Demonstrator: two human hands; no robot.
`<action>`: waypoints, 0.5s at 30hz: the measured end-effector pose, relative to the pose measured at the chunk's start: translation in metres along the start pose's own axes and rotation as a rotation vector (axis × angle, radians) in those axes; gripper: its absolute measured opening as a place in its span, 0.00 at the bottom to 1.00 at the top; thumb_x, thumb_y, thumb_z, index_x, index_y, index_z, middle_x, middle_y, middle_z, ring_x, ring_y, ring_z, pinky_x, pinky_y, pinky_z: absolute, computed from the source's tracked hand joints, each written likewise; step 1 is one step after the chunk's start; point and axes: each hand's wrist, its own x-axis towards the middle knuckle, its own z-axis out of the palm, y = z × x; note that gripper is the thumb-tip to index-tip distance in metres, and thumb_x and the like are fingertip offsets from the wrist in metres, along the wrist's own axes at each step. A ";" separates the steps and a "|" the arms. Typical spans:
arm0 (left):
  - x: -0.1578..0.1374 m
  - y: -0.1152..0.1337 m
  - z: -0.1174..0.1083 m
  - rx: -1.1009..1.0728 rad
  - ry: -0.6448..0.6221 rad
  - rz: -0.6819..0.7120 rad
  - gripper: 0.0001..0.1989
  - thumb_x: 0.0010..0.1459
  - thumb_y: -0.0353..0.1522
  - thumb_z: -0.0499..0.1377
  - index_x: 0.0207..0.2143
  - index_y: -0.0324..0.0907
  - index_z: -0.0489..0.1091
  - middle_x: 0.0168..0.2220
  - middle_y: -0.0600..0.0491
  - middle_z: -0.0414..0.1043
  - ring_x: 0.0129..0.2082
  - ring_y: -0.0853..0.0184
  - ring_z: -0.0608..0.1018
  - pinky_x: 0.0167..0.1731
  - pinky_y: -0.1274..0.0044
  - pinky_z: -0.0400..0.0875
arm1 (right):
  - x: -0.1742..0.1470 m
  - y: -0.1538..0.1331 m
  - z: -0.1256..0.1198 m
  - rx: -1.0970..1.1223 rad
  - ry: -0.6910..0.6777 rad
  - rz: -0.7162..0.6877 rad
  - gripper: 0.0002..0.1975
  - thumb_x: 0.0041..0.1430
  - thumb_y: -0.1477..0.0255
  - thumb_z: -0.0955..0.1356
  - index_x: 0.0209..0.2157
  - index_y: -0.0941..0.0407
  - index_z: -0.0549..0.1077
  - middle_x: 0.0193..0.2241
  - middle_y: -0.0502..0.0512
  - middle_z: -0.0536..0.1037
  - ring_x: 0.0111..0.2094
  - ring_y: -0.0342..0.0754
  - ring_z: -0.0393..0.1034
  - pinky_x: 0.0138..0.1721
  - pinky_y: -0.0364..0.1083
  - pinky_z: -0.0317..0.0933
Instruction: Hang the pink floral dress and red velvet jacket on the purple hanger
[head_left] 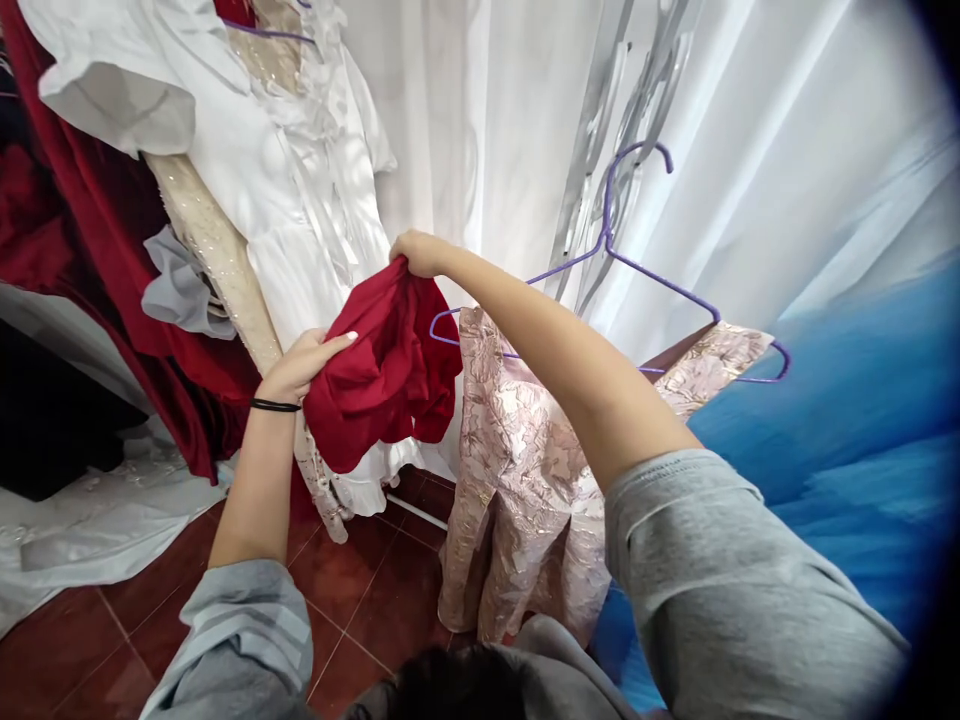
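A piece of bunched red fabric, its kind of garment not clear, hangs between my hands in front of a white dress. My left hand grips its left side, the thumb lying across the cloth and the other fingers hidden behind it. At its top edge my right hand is closed on the cloth. Below my right forearm hangs a pink brocade dress with a gold pattern, on a purple hanger. The red fabric partly overlaps the hanger's left end.
Dark red garments and a beige sequined sleeve hang at the left. A white curtain with metal rack parts stands behind. Blue fabric covers the right side. Red-brown tiles form the floor.
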 end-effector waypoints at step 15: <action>-0.062 0.001 0.215 0.485 0.026 0.489 0.23 0.59 0.33 0.59 0.55 0.38 0.59 0.47 0.39 0.73 0.45 0.51 0.79 0.42 0.63 0.77 | -0.099 0.069 -0.082 -0.029 -0.313 0.326 0.10 0.54 0.78 0.68 0.22 0.69 0.73 0.24 0.46 0.74 0.33 0.39 0.71 0.40 0.45 0.62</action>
